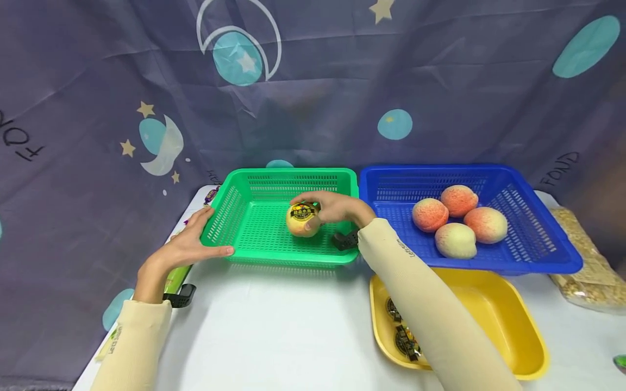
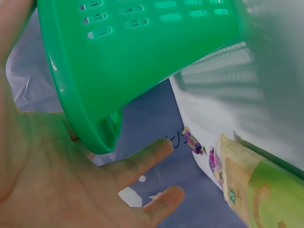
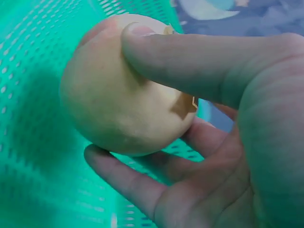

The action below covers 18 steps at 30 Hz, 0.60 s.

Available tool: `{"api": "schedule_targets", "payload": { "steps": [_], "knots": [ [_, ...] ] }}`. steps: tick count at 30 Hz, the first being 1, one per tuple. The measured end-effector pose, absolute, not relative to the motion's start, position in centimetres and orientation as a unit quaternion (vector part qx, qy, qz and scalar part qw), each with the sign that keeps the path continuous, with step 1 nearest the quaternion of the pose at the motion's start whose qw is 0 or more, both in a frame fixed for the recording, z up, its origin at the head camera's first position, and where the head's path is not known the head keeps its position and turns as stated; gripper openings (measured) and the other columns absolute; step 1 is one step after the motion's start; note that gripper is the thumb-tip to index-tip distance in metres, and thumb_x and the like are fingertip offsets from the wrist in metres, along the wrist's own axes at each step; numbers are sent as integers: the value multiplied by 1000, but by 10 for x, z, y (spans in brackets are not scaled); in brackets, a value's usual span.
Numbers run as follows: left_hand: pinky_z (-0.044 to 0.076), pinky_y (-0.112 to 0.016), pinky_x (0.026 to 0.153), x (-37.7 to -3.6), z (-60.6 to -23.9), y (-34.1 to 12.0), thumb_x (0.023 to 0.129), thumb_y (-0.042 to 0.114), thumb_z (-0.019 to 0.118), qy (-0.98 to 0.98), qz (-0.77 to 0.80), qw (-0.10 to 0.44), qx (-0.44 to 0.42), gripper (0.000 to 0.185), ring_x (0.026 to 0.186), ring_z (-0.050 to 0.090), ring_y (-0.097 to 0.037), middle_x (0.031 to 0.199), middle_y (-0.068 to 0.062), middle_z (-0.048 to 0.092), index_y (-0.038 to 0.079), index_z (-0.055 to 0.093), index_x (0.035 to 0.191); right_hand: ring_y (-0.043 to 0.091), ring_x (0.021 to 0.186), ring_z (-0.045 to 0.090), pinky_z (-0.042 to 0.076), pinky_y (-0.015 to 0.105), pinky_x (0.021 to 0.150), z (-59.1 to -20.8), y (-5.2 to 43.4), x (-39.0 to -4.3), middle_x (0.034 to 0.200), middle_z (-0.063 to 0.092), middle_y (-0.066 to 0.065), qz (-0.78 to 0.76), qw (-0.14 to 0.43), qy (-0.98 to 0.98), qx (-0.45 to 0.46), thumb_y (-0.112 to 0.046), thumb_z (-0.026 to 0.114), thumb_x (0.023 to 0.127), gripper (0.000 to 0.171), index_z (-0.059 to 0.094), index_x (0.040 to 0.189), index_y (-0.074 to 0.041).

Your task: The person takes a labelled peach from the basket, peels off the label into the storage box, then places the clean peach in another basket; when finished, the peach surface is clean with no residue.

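Inside the green basket (image 1: 274, 252), my right hand (image 1: 330, 207) grips a peach (image 1: 298, 227) with a black and gold sticker. In the right wrist view, the thumb lies across the pale peach (image 3: 114, 99), with fingers beneath it. My left hand (image 1: 193, 244) touches the green basket's left rim, its thumb by the near left corner. In the left wrist view its fingers (image 2: 142, 164) spread fairly straight beside the green rim (image 2: 78, 104). Several peaches (image 1: 455, 247) without visible stickers lie in the blue basket (image 1: 538, 266) on the right.
A yellow bin (image 1: 530, 347) with black stickers (image 1: 406, 343) stands under my right forearm. Purple-wrapped candies (image 1: 211, 194) and a green package (image 1: 177, 279) lie left of the green basket. A clear bag of flakes (image 1: 594, 277) lies at right. A patterned curtain (image 1: 318, 81) hangs behind.
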State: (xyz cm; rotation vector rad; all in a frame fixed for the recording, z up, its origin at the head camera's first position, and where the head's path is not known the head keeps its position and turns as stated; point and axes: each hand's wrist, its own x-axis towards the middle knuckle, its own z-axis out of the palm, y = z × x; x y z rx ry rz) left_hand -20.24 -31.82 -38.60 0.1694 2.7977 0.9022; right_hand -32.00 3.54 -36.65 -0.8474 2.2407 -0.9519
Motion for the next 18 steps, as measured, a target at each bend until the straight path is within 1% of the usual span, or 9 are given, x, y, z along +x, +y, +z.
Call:
{"api": "schedule_targets", "payload": {
  "steps": [4, 8, 12, 15, 18],
  "knots": [
    [29, -71, 114, -202, -386, -317, 83, 52, 80, 943, 312, 103, 57, 121, 154, 13, -50, 171, -15, -4, 12, 1, 165, 27, 136, 49, 41, 48, 114, -351, 45, -316, 150, 51, 1, -387, 243, 824, -335, -7, 76, 88, 70, 50, 150, -27],
    [29, -71, 113, -202, -388, -315, 84, 51, 80, 941, 316, 106, 63, 120, 154, 13, -51, 171, -16, -5, 11, 1, 165, 26, 134, 51, 40, 48, 116, -337, 58, -309, 151, 51, 1, -410, 211, 813, -355, -6, 75, 90, 67, 50, 149, -25],
    [28, -72, 113, -201, -389, -316, 85, 50, 79, 938, 324, 107, 66, 119, 154, 12, -51, 171, -15, -7, 12, -1, 165, 25, 132, 54, 40, 47, 115, -329, 71, -297, 150, 52, 2, -431, 202, 799, -367, -6, 75, 90, 67, 50, 150, -22],
    [25, -74, 113, -201, -390, -317, 85, 48, 79, 936, 329, 104, 66, 120, 155, 7, -50, 171, -15, -9, 12, -3, 165, 27, 129, 55, 45, 46, 111, -328, 80, -286, 149, 53, 6, -448, 202, 788, -371, -6, 75, 90, 68, 48, 151, -20],
    [22, -75, 113, -201, -390, -317, 85, 47, 80, 937, 328, 96, 68, 119, 156, 2, -49, 172, -15, -9, 12, -3, 165, 27, 126, 57, 49, 45, 106, -330, 89, -275, 148, 53, 6, -467, 199, 779, -368, -5, 74, 91, 68, 48, 152, -19]
  ]
}}
